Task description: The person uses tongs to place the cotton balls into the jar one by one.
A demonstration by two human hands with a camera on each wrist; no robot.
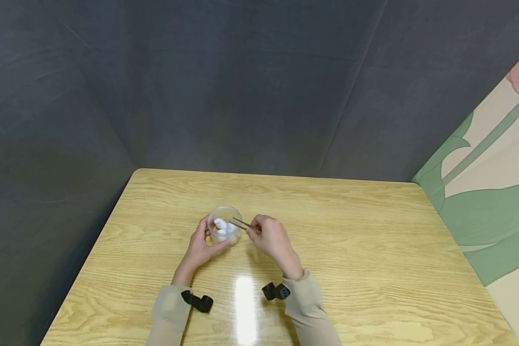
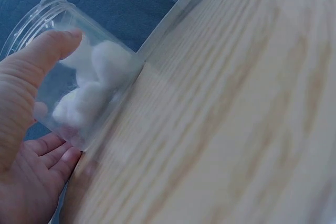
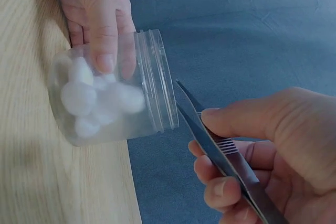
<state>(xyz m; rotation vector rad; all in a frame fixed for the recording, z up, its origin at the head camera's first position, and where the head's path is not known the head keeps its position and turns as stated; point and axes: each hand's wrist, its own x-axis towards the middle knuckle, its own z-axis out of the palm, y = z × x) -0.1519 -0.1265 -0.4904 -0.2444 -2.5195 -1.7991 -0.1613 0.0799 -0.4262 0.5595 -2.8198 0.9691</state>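
A clear plastic jar point(image 3: 157, 80) stands on the table with its lidless mouth up. White cotton balls point(image 3: 80, 98) lie loosely inside it. My left hand point(image 1: 200, 247) curves round the jar, the thumb on the near side and the fingers behind. In my right hand point(image 1: 274, 239) I pinch dark metal tweezers point(image 3: 237, 167) between thumb and fingers. Their tips are spread apart with nothing between them, close above the jar's rim in the right wrist view. From the head view the tips overlap the jar's mouth.
The wooden table point(image 1: 350, 230) extends far to the right of both hands. A dark cloth point(image 1: 242, 96) hangs behind it and along the left side. Patterned fabric point(image 1: 493, 211) in green, cream and pink borders the right edge.
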